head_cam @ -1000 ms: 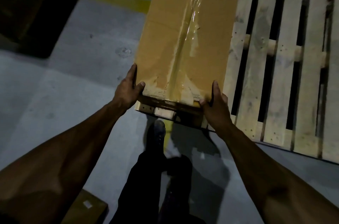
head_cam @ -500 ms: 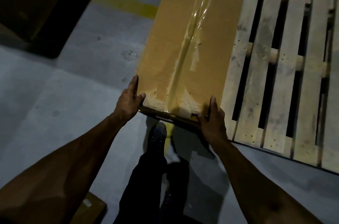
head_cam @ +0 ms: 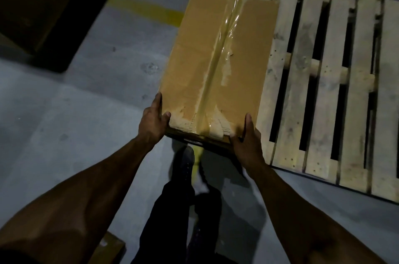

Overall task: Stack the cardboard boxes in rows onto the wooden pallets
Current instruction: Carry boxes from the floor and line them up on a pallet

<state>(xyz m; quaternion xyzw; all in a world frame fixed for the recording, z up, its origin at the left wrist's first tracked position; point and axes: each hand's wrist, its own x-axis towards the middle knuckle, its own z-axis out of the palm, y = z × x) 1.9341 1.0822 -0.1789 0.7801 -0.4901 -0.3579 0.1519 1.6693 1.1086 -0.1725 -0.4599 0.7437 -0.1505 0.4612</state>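
Since a second ago the cardboard box (head_cam: 218, 62) has slid further onto the wooden pallet (head_cam: 323, 82): its far edge, cut off at the top of the view before, now shows whole, with the pallet's far boards beyond it, and the near pallet block that stuck out under the box is now covered.

The grey concrete floor (head_cam: 71, 125) takes up the left and bottom, crossed by a yellow painted line (head_cam: 146, 7) that runs in behind the box. A large dark shape (head_cam: 36, 4) fills the upper left corner; I cannot tell what it is. The pallet lies to the right, its pale slats running away from me with dark gaps between them. The box lies along the pallet's left edge, long side away from me, clear tape (head_cam: 222, 56) down its middle seam.

My left hand (head_cam: 152, 123) grips the near left corner, thumb on top and fingers along the side. My right hand (head_cam: 248, 145) holds the near right corner the same way. My dark shoe (head_cam: 184, 162) stands on the floor just below the box's near end. A corner of another carton (head_cam: 108, 248) shows at the bottom edge.
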